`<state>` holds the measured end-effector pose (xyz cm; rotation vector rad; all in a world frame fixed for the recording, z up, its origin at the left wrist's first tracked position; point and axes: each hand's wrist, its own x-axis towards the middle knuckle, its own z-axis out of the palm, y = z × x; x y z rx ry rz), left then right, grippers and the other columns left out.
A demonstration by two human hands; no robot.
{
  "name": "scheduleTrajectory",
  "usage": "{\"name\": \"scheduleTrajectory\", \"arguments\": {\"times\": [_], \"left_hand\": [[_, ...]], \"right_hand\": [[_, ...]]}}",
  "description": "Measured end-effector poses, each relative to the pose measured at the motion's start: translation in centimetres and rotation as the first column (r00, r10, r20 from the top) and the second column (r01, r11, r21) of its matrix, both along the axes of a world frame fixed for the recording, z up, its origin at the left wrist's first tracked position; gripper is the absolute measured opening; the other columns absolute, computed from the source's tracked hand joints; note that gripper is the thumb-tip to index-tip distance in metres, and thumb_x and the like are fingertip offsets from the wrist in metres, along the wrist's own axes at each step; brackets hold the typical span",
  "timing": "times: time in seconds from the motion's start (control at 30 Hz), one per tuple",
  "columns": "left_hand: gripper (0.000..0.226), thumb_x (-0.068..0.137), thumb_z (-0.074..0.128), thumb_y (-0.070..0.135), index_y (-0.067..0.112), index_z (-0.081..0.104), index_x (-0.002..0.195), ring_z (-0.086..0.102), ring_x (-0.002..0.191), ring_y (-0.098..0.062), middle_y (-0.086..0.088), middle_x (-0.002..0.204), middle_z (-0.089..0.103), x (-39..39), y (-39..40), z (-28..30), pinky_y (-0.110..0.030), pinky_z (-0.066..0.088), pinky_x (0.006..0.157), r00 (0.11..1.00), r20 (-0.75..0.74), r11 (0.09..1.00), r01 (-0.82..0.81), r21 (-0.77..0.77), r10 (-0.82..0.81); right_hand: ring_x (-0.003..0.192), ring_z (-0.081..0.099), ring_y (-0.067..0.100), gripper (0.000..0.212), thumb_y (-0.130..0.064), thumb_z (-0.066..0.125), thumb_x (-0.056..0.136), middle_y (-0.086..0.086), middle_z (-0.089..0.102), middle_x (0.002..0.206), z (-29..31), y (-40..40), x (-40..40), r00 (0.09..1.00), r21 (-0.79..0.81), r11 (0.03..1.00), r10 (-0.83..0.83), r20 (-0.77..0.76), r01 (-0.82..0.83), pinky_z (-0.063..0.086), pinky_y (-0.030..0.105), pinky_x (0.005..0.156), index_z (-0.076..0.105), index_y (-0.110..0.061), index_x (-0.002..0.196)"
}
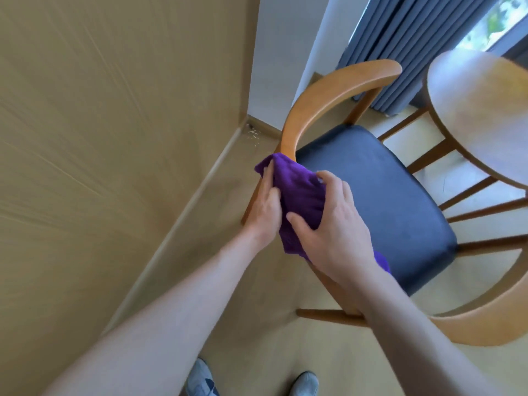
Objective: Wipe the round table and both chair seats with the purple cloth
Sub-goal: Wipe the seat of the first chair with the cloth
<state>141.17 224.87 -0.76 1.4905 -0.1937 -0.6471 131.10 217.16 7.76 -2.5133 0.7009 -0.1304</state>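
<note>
I saw both bare forearms stretched forward and converging, the left hand (pixel 264 208) with its fingers lying along the bunched cloth (pixel 300 195) and the right hand (pixel 333 224) curled around it from the other side.

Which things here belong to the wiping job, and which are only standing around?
Belongs to the job: purple cloth, held by left hand and right hand; dark chair seat; round table.

Only standing around: grey curtain, window, wall.

chair seat (pixel 380 201) open, curved backrest (pixel 323 95) hems its far-left edge
</note>
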Motion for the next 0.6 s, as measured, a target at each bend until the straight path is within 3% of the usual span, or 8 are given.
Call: {"name": "scheduleTrajectory", "arguments": {"times": [0.1, 0.17, 0.27, 0.33, 0.47, 0.53, 0.6], "left_hand": [[0.069, 0.088, 0.033, 0.048, 0.019, 0.046, 0.149, 0.053, 0.135, -0.031, -0.013, 0.142, 0.059, 1.4, -1.9, -1.6, -0.056, 0.038, 0.116, 0.992, -0.103, 0.993, -0.079, -0.09, 0.07], [0.063, 0.09, 0.033, 0.045, 0.016, 0.049, 0.144, 0.054, 0.132, -0.034, -0.015, 0.138, 0.06, 1.1, -2.4, -2.5, -0.059, 0.039, 0.114, 0.99, -0.101, 0.984, -0.112, -0.136, 0.099], [0.065, 0.093, 0.029, 0.043, 0.017, 0.045, 0.15, 0.048, 0.14, -0.025, -0.009, 0.148, 0.055, -0.8, -2.2, -2.5, -0.054, 0.033, 0.119, 0.974, -0.111, 0.966, -0.21, -0.148, 0.195], [0.073, 0.093, 0.028, 0.051, 0.017, 0.035, 0.157, 0.039, 0.148, -0.02, -0.006, 0.158, 0.044, -2.9, -1.9, -2.0, -0.049, 0.028, 0.124, 0.96, -0.164, 0.955, -0.253, -0.154, 0.228], [0.066, 0.101, 0.024, 0.049, 0.023, 0.021, 0.162, 0.025, 0.145, 0.014, 0.018, 0.164, 0.025, -7.5, -1.7, -1.2, -0.022, 0.023, 0.123, 0.943, -0.184, 0.944, -0.303, -0.127, 0.278], [0.063, 0.104, 0.024, 0.045, 0.021, 0.018, 0.162, 0.023, 0.147, 0.012, 0.016, 0.165, 0.022, -9.4, -1.9, -0.5, -0.021, 0.024, 0.123, 0.935, -0.193, 0.936, -0.326, -0.137, 0.297], [0.064, 0.104, 0.025, 0.039, 0.015, 0.016, 0.162, 0.02, 0.153, -0.001, 0.005, 0.169, 0.019, -10.0, -2.2, -0.1, -0.034, 0.02, 0.127, 0.928, -0.194, 0.925, -0.35, -0.148, 0.319]], "right_hand": [[0.115, 0.058, 0.004, 0.059, -0.037, 0.063, 0.092, -0.016, 0.056, 0.133, 0.7, -2.6, 1.8, 0.999, 0.431, 0.902, -0.021, -0.028, 0.031, 0.053, 0.042, 0.101, 0.04, -0.035, 0.146], [0.116, 0.062, 0.008, 0.062, -0.043, 0.059, 0.088, -0.019, 0.06, 0.129, 0.9, -3.6, 1.4, 0.996, 0.533, 0.846, 0.024, -0.091, 0.028, 0.052, 0.043, 0.103, 0.04, -0.04, 0.147], [0.112, 0.063, 0.003, 0.066, -0.066, 0.046, 0.087, -0.021, 0.06, 0.13, 0.5, -3.5, -0.6, 0.977, 0.502, 0.864, 0.083, -0.197, 0.028, 0.052, 0.033, 0.099, 0.038, -0.046, 0.149], [0.104, 0.062, -0.004, 0.065, -0.075, 0.038, 0.086, -0.023, 0.064, 0.123, 0.2, -3.2, -2.3, 0.972, 0.436, 0.898, 0.047, -0.231, 0.061, 0.052, 0.03, 0.095, 0.045, -0.045, 0.143], [0.106, 0.06, -0.003, 0.063, -0.076, 0.03, 0.089, -0.025, 0.065, 0.116, -0.4, -2.2, -4.2, 0.984, 0.237, 0.968, -0.043, -0.173, 0.084, 0.052, 0.036, 0.096, 0.052, -0.041, 0.137], [0.11, 0.06, -0.001, 0.061, -0.075, 0.028, 0.089, -0.025, 0.063, 0.118, -0.5, -1.7, -4.5, 0.988, 0.205, 0.975, -0.055, -0.147, 0.085, 0.052, 0.036, 0.097, 0.05, -0.044, 0.136], [0.112, 0.059, -0.002, 0.052, -0.07, 0.032, 0.091, -0.026, 0.064, 0.119, -0.5, -1.5, -4.4, 0.99, 0.224, 0.971, -0.063, -0.123, 0.09, 0.05, 0.036, 0.097, 0.052, -0.046, 0.133]]}}
